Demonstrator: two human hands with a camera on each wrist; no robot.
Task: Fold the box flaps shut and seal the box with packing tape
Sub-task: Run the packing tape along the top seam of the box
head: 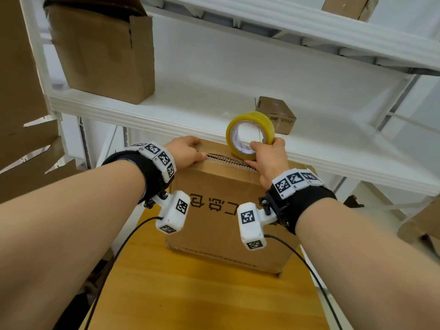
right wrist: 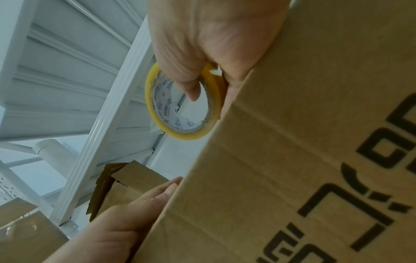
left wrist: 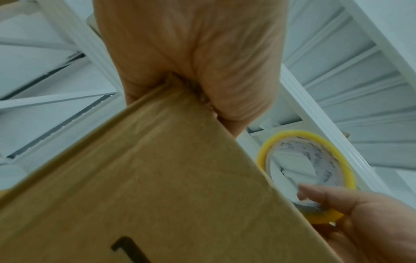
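A brown cardboard box (head: pixel 214 182) with black print stands on the wooden table (head: pixel 190 294), its top flaps folded down with a narrow seam showing. My left hand (head: pixel 185 151) rests flat on the box's top left, fingers lying over the flap (right wrist: pixel 157 195) and palm (left wrist: pixel 191 53) against the near edge. At the top right, my right hand (head: pixel 269 158) grips a yellow roll of packing tape (head: pixel 262 120), held upright just above the far right of the seam. The thumb (right wrist: pixel 191 89) hooks through the roll's core (right wrist: pixel 166 113). The roll (left wrist: pixel 290 132) also shows beyond the box (left wrist: pixel 157 178).
White metal shelving (head: pixel 166 108) stands directly behind the box and overhangs it. A large open carton (head: pixel 102 51) and a small box (head: pixel 276 113) sit on the shelf. Flattened cardboard (head: pixel 23 139) leans at the left. Black cables (head: pixel 119 253) trail from both wrists.
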